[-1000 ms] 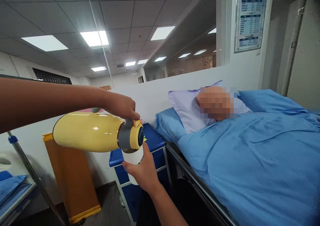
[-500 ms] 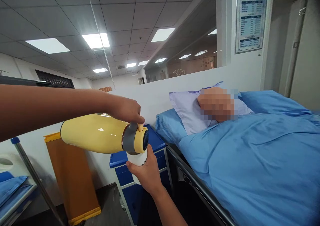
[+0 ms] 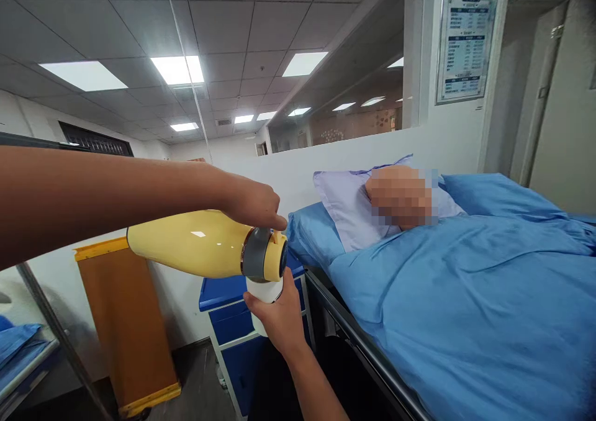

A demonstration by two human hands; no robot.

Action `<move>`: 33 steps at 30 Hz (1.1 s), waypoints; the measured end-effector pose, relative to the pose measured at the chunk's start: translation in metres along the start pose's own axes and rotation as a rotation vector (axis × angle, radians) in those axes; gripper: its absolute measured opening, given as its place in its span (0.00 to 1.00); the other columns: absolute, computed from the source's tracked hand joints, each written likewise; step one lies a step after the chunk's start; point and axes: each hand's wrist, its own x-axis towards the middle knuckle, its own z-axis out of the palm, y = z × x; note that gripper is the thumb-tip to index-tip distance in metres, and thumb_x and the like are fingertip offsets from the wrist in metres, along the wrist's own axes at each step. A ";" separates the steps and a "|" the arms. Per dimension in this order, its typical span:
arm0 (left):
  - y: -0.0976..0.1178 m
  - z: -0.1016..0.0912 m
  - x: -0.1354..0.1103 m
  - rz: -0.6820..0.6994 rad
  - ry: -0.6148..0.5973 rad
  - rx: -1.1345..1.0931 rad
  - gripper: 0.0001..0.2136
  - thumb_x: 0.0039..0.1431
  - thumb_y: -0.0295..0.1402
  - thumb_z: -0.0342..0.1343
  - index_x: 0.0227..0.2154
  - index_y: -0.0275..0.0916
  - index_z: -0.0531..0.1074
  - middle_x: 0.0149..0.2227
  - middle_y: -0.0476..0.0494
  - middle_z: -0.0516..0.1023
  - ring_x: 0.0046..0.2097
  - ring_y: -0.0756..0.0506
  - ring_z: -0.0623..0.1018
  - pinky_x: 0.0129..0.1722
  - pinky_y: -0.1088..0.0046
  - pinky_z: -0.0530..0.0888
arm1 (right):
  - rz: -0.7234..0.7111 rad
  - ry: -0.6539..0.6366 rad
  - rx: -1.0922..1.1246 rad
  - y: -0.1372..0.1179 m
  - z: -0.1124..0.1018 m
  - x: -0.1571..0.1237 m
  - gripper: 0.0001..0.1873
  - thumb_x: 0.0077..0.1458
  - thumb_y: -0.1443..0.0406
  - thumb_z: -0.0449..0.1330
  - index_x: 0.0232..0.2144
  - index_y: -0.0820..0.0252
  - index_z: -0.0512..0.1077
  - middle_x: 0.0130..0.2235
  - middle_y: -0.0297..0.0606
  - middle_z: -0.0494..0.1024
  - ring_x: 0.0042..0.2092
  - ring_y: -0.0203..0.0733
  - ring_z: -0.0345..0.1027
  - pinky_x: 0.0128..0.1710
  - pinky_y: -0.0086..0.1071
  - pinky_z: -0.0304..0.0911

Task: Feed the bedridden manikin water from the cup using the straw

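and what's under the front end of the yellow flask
A white cup in the right hand. The flask hides most of the cup's mouth, so its contents cannot be seen.

No legible text, only print too small for reading on the wall notice point(image 3: 467, 41)

The left fingers point(image 3: 279, 223) hold a yellow flask point(image 3: 193, 245) sideways; at its four o'clock, the right fingers point(image 3: 288, 283) clasp a white cup point(image 3: 264, 291).
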 end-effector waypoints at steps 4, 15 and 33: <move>0.002 -0.003 -0.001 0.033 -0.009 0.088 0.30 0.61 0.55 0.40 0.32 0.36 0.81 0.29 0.35 0.78 0.31 0.42 0.74 0.34 0.65 0.65 | 0.010 0.012 -0.015 0.000 -0.002 0.001 0.23 0.39 0.65 0.69 0.40 0.54 0.69 0.35 0.31 0.80 0.35 0.46 0.74 0.33 0.36 0.67; 0.000 0.000 0.003 0.040 0.018 0.085 0.32 0.60 0.57 0.40 0.37 0.36 0.82 0.32 0.32 0.79 0.32 0.39 0.75 0.36 0.62 0.67 | 0.011 0.018 -0.024 0.002 -0.004 0.002 0.25 0.39 0.64 0.70 0.42 0.54 0.69 0.36 0.33 0.81 0.37 0.49 0.74 0.35 0.37 0.67; 0.004 -0.001 -0.003 0.029 0.033 0.087 0.31 0.59 0.56 0.42 0.43 0.38 0.81 0.35 0.32 0.81 0.34 0.39 0.76 0.35 0.62 0.68 | -0.023 0.055 -0.027 0.004 -0.001 0.000 0.28 0.40 0.64 0.70 0.46 0.53 0.71 0.39 0.35 0.81 0.39 0.50 0.75 0.32 0.37 0.68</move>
